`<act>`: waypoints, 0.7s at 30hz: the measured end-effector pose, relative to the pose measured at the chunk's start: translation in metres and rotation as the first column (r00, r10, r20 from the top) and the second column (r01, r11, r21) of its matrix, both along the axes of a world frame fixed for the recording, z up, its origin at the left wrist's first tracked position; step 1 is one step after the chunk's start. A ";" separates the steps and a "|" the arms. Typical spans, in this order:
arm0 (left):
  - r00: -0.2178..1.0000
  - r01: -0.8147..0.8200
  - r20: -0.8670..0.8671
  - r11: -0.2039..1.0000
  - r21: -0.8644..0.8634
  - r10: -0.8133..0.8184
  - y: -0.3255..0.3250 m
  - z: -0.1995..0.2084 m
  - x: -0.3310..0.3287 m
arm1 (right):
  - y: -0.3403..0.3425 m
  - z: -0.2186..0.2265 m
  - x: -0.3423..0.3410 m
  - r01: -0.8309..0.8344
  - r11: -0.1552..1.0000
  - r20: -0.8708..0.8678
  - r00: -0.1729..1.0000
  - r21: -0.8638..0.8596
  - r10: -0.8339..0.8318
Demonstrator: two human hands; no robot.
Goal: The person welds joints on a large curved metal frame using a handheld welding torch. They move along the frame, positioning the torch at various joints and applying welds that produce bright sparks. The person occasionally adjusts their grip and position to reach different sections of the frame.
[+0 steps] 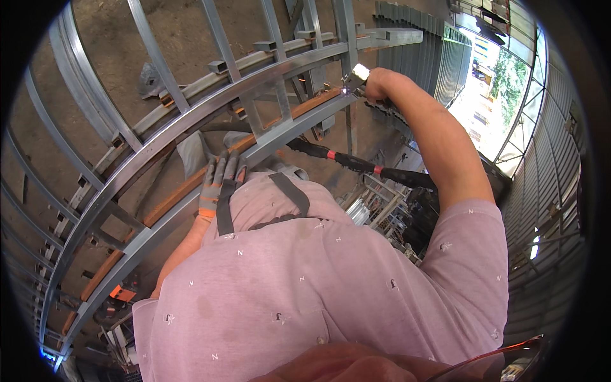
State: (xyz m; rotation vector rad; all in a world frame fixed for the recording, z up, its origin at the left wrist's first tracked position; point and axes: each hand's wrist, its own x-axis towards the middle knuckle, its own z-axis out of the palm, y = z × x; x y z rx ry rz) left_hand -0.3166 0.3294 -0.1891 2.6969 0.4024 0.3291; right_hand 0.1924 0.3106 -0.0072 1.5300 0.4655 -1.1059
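- Curved steel frame (pixel 299 123) of square tubes sweeps from the upper centre to the lower left, a brown strip (pixel 175 198) lying along its near rail.
- Silvery handheld tool (pixel 359 73), upper centre-right, its tip at a bright spark on that rail.
- Right hand (pixel 383 84), bare, clamped around the tool.
- Left hand (pixel 219 181), in a grey-and-orange glove, left of centre; fingers lie extended over the strip; whether they clamp it, I cannot tell.
- Black hose (pixel 351 163) with red bands, centre-right.
- Corrugated sheets (pixel 414 54), upper right.
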 end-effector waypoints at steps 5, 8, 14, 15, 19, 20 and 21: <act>1.000 -0.002 0.005 1.000 -0.015 0.002 -0.001 -0.005 0.000 | 0.002 -0.012 0.003 -0.031 0.998 -0.018 0.999 -0.053 0.030; 1.000 -0.007 -0.005 0.999 -0.047 0.007 -0.003 -0.004 -0.002 | -0.002 -0.021 0.007 -0.089 0.992 -0.056 0.995 -0.090 0.084; 0.999 -0.008 -0.032 0.997 -0.071 0.005 -0.006 -0.007 -0.006 | -0.002 -0.037 0.014 -0.162 0.976 -0.092 0.984 -0.145 0.150; 0.999 0.003 -0.039 0.998 -0.062 -0.006 -0.004 -0.005 -0.006 | -0.004 -0.039 0.016 -0.174 0.973 -0.099 0.982 -0.149 0.161; 1.000 -0.011 -0.028 0.999 -0.034 0.010 -0.007 -0.006 -0.007 | -0.002 -0.047 0.016 -0.189 0.956 -0.156 0.975 -0.223 0.157; 0.999 -0.029 -0.016 0.999 -0.029 0.028 -0.010 -0.009 -0.007 | 0.000 -0.046 0.016 -0.161 0.961 -0.132 0.982 -0.224 0.133; 0.999 -0.020 -0.030 1.000 -0.020 0.019 -0.009 -0.008 -0.007 | 0.017 -0.040 0.008 -0.139 0.965 -0.114 0.987 -0.223 0.116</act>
